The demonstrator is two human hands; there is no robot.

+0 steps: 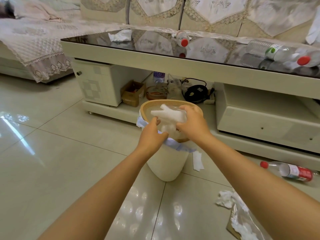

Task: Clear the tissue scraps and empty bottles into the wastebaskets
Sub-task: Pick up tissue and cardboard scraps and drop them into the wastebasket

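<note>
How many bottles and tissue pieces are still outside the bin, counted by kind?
Bottles on the table: 2
Bottles on the floor: 1
Tissue pieces on the table: 1
Tissue pieces on the floor: 2
Total: 6

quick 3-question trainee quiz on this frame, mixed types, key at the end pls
1. True or false: the right hand holds white tissue over the mouth of the wastebasket.
2. Multiple choice: where does the bottle with the red label lie? A) on the glass tabletop B) on the floor, to the right of the wastebasket C) inside the wastebasket
3. Fill in: the left hand grips the wastebasket at its ____.

Key: 1 true; 2 B; 3 rim
</note>
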